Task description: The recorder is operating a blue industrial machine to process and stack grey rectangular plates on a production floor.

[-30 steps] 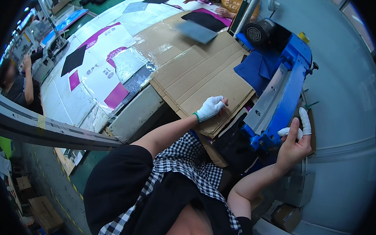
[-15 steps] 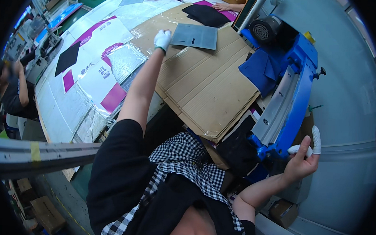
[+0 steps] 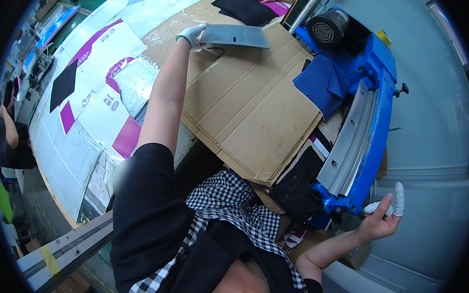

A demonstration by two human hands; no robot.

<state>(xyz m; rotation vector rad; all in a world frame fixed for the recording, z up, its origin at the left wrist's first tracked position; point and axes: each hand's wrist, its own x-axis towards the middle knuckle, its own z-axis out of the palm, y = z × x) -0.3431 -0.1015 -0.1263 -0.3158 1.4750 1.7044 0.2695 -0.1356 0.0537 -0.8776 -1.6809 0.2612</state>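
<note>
My left hand (image 3: 194, 36), in a white glove with a green cuff, grips the left edge of a thin grey sheet (image 3: 243, 36). The sheet has a small dark slot and tilts above a large brown cardboard sheet (image 3: 236, 99). Its near edge looks lifted off the cardboard. Off to the right, beyond the near end of a blue roller machine (image 3: 368, 147), my right hand (image 3: 380, 223) is raised with nothing visible in it. White covers sheathe two of its fingers; one points up, the other is bent near the thumb.
Black sheets (image 3: 245, 10) lie at the cardboard's far edge, near a co-worker's hands. A folded blue cloth (image 3: 321, 85) rests beside the machine's motor (image 3: 325, 30). White and purple printed sheets (image 3: 98, 96) cover the left table. A metal rail (image 3: 68, 246) crosses at lower left.
My left hand has taken hold of the grey sheet's left edge and tilted it up. The right hand has dropped slightly. The whole view has shifted a little.
</note>
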